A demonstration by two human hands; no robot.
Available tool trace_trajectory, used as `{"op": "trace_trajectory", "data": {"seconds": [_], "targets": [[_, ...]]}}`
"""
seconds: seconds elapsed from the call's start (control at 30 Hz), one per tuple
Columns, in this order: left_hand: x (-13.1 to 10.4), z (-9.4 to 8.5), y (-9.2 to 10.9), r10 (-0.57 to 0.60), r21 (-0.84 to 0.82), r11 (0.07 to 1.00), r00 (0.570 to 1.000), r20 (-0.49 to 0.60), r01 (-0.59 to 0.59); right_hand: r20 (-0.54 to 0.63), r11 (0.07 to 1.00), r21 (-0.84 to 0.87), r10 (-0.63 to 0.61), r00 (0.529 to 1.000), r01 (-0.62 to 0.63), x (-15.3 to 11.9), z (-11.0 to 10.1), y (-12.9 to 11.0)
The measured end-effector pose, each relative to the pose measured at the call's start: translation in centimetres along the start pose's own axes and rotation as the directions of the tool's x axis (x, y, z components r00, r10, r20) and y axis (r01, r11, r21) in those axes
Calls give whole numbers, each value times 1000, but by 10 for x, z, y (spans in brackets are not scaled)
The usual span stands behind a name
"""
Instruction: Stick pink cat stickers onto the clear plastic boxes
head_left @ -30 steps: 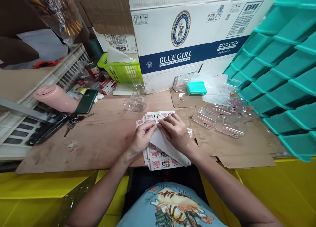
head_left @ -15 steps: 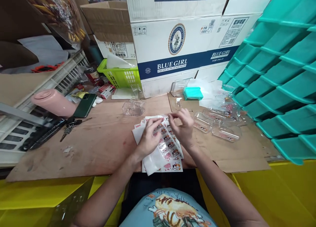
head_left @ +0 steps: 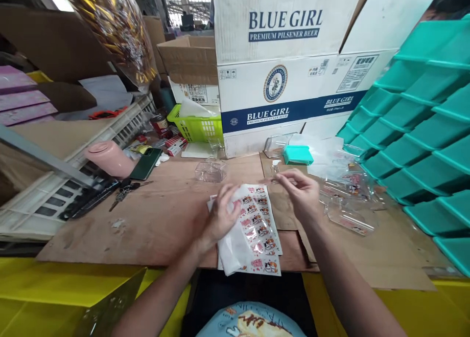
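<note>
Sheets of clear stickers (head_left: 259, 219) printed with cartoon cats and pink lettering lie stacked in front of me. White backing paper (head_left: 231, 249) is peeled back and folded over their left side. My left hand (head_left: 223, 213) rests over the upper left of the sheets, its fingers curved and thumb apart from the index finger. To the right of the sheets, my right hand (head_left: 303, 192) is raised with thumb and index finger pinched on a small, thin clear sticker (head_left: 270, 180), hard to see. A clear plastic box (head_left: 210, 170) stands beyond my left hand.
Clear plastic lids with cat stickers (head_left: 350, 217) lie on cardboard at right, beside stacked teal trays (head_left: 414, 146). A teal box (head_left: 298, 154) sits before the white beer cartons (head_left: 279, 82). At left are a pink bottle (head_left: 110, 159), phone (head_left: 146, 164), keys (head_left: 123, 194) and green basket (head_left: 196, 124).
My right hand has moved right, away from the sheets, with the sticker between its fingertips. My left hand stays over the sheets. The camera view has shifted, showing more of the background.
</note>
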State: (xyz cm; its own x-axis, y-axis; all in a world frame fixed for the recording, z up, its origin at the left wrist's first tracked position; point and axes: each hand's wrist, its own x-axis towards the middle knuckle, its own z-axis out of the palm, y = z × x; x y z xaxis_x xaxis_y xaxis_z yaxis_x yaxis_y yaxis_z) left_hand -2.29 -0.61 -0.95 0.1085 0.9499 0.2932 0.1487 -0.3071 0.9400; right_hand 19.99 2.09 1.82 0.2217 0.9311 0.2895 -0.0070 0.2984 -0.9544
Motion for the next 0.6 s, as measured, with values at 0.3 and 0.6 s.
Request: {"op": "trace_trajectory", "data": {"seconds": [0.3,0.6], "targets": [[81,-70,-59,-549,-490,754,829,-104,438,275,979,111,137,952,-173,-39,33,-9],[71,-64,-47,-500,-652,710,842,-199,267,544,983,-185,118,830,-18,7,117,21]]}}
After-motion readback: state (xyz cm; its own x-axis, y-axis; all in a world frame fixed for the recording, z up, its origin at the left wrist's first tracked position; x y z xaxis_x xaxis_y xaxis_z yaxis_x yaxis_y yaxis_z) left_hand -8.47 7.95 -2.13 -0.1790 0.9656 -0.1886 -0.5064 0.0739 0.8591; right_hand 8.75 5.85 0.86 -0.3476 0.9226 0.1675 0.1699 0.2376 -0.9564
